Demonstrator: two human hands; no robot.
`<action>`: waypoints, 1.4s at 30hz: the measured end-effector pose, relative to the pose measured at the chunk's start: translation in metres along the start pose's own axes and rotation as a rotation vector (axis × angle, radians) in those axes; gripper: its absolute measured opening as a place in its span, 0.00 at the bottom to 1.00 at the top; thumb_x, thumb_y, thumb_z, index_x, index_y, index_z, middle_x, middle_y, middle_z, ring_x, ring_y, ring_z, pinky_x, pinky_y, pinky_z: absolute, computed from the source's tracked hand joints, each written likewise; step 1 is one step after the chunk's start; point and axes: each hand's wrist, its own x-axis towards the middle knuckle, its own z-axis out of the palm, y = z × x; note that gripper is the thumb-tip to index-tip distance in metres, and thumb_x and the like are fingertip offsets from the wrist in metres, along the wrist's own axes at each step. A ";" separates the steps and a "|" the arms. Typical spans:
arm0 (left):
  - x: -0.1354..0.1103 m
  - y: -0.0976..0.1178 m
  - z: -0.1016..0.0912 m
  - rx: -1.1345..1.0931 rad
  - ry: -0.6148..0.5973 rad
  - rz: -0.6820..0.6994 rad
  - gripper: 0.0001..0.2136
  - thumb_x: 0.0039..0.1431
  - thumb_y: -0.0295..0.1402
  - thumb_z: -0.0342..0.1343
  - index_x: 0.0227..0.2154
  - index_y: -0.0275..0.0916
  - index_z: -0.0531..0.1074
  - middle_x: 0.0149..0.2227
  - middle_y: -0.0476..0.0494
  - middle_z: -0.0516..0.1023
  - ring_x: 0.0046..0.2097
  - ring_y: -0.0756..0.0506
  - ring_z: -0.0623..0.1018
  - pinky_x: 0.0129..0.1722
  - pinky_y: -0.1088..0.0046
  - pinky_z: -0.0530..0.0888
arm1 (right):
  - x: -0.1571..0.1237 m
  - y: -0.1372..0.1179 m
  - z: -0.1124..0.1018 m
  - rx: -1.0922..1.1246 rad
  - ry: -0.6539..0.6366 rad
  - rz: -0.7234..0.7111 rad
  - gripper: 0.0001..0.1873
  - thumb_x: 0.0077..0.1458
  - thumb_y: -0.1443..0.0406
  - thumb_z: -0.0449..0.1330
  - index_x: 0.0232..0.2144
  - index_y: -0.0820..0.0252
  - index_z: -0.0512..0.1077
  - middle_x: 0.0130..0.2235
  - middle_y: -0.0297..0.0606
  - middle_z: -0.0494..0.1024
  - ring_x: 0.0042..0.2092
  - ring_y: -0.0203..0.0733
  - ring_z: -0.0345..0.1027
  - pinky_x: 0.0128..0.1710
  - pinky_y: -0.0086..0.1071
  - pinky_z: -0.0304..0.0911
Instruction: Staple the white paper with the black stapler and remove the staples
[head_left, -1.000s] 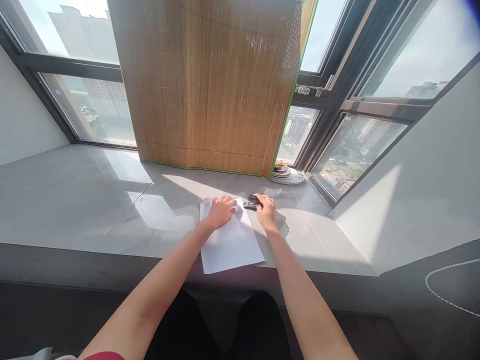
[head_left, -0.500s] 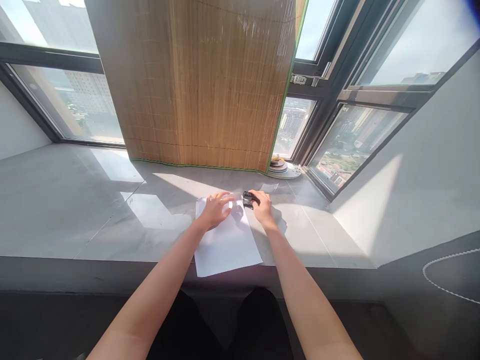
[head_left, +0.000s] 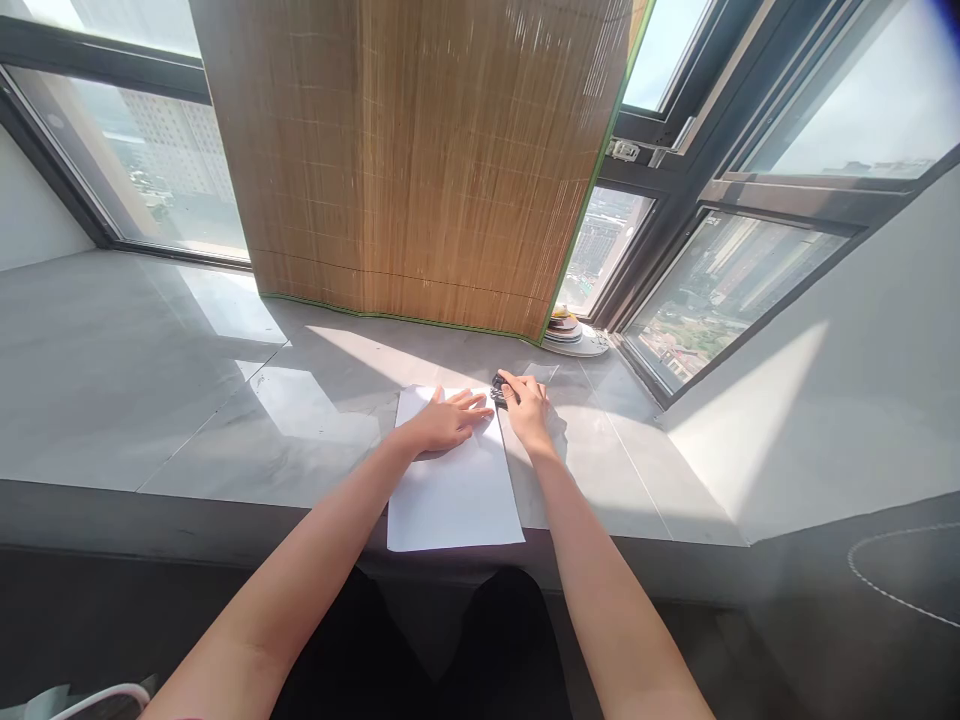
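Note:
White paper [head_left: 456, 500] lies on the grey windowsill, its near end reaching over the front edge. My left hand [head_left: 448, 420] rests flat across the upper part of the paper, fingers stretched toward the right. At the paper's upper right corner is a small black stapler [head_left: 498, 388], and my right hand [head_left: 526, 405] is closed around it. The fingers of my right hand cover much of the stapler, so whether its jaws are pressed together cannot be made out.
A bamboo blind [head_left: 420, 160] with green edging hangs behind the sill. Stacked plates [head_left: 574, 337] stand at the window corner. A small clear piece [head_left: 541, 373] lies beyond my right hand. A beaded cord [head_left: 862, 570] hangs at the right.
My left hand has flattened onto the paper and its fingers have moved right, toward the stapler. The stapler now sits at the paper's corner. The view has tilted slightly.

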 end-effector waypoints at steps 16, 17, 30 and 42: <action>-0.002 -0.004 -0.007 -0.026 -0.062 0.020 0.31 0.69 0.35 0.46 0.74 0.56 0.58 0.79 0.51 0.50 0.78 0.35 0.50 0.73 0.34 0.35 | 0.001 -0.004 0.002 -0.056 0.036 -0.062 0.22 0.72 0.65 0.50 0.55 0.43 0.81 0.50 0.40 0.80 0.52 0.50 0.66 0.57 0.44 0.57; -0.003 -0.004 -0.008 -0.030 -0.062 0.018 0.31 0.69 0.35 0.45 0.74 0.56 0.58 0.79 0.51 0.50 0.78 0.36 0.50 0.73 0.34 0.35 | 0.001 -0.004 0.002 -0.056 0.036 -0.066 0.22 0.72 0.65 0.51 0.55 0.43 0.82 0.49 0.40 0.80 0.52 0.51 0.65 0.57 0.44 0.57; 0.001 0.000 -0.010 -0.029 -0.055 -0.003 0.31 0.67 0.36 0.47 0.73 0.57 0.61 0.78 0.51 0.51 0.78 0.36 0.51 0.74 0.36 0.35 | -0.002 -0.009 0.001 -0.113 0.070 -0.050 0.20 0.72 0.66 0.53 0.54 0.41 0.82 0.53 0.40 0.78 0.55 0.51 0.62 0.60 0.48 0.49; 0.003 -0.006 -0.004 -0.037 -0.026 0.009 0.31 0.67 0.35 0.49 0.72 0.59 0.62 0.78 0.53 0.52 0.78 0.35 0.52 0.74 0.36 0.34 | -0.003 -0.010 -0.001 -0.120 0.105 -0.062 0.16 0.71 0.62 0.57 0.50 0.43 0.85 0.50 0.42 0.79 0.53 0.51 0.61 0.56 0.45 0.50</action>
